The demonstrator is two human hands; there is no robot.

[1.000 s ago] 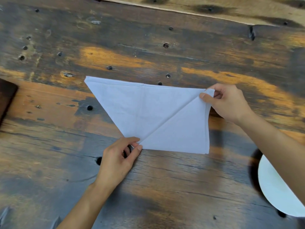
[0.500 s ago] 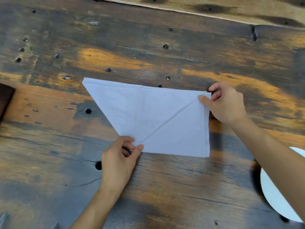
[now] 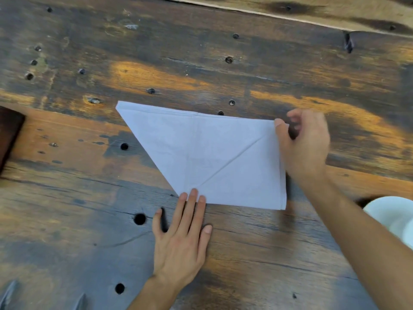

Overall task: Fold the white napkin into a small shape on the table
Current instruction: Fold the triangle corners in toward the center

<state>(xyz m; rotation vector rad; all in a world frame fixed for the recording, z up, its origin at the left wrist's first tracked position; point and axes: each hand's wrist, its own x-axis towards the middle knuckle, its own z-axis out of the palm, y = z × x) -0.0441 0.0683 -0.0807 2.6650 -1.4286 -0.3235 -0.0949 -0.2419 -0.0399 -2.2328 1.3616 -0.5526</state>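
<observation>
- A worn wooden table (image 3: pixel 67 198), dark-stained with orange patches and dotted with round holes, fills the view from above
- The white napkin (image 3: pixel 214 157) lies flat near the middle of the table, folded into a four-sided shape with one long point reaching up and to the left; a diagonal crease runs from its lower-left corner toward its upper-right corner
- The right hand (image 3: pixel 306 144) sits at the napkin's upper-right corner, thumb tip on the cloth's right edge and fingers curled loosely behind it; motion blur hides whether the corner is pinched
- The left hand (image 3: pixel 181 238) lies flat and open below the napkin, fingers spread, with the tips of three fingers pressing on the napkin's lower-left corner where the crease begins
- A white plate (image 3: pixel 395 220) shows partly at the frame edge, down and to the right of the napkin, beyond the right forearm
- A dark brown object (image 3: pixel 9 130), cut off by the frame, sits well to the left of the napkin
</observation>
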